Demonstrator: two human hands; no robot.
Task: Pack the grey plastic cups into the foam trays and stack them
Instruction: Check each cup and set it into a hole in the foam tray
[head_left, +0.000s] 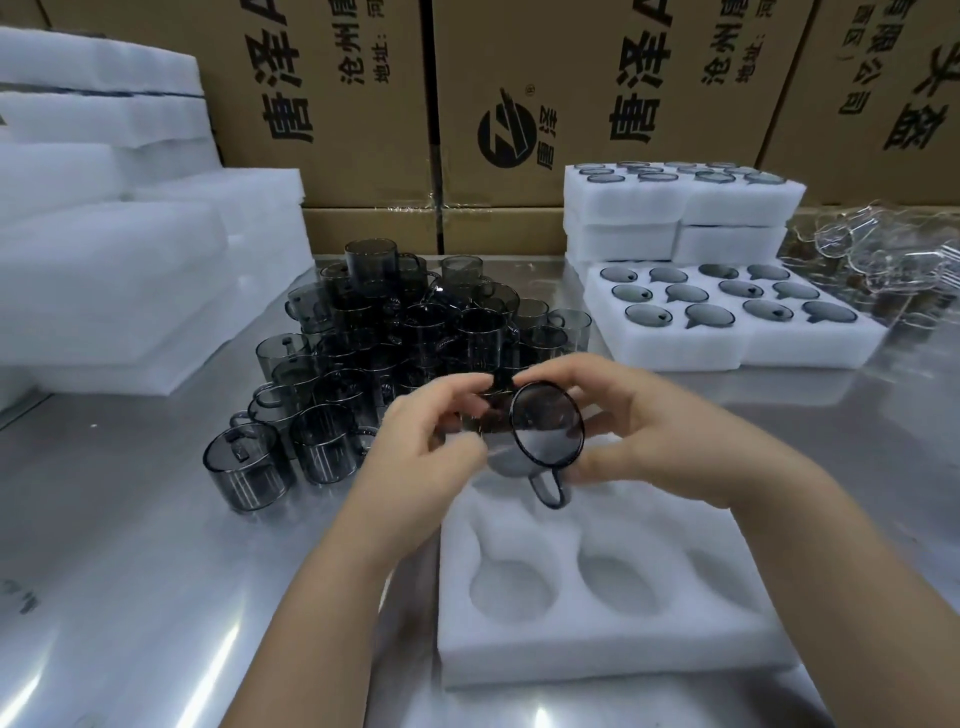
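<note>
Two hands, left hand (436, 441) and right hand (644, 436), clasped around one grey cup (548, 434) above far edge of foam tray (597, 654)

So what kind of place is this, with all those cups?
Probably a factory packing bench: printed brown cardboard cartons behind, a heap of grey plastic cups, white foam trays stacked full.

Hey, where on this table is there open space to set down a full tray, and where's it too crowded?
Biggest bare patch: front-left steel table, bordered by the cup pile, the foam slabs and the empty tray. A smaller strip lies right, between the empty tray and the filled tray. Crowded: the centre pile, the back-right tray stack and clear cups.
</note>
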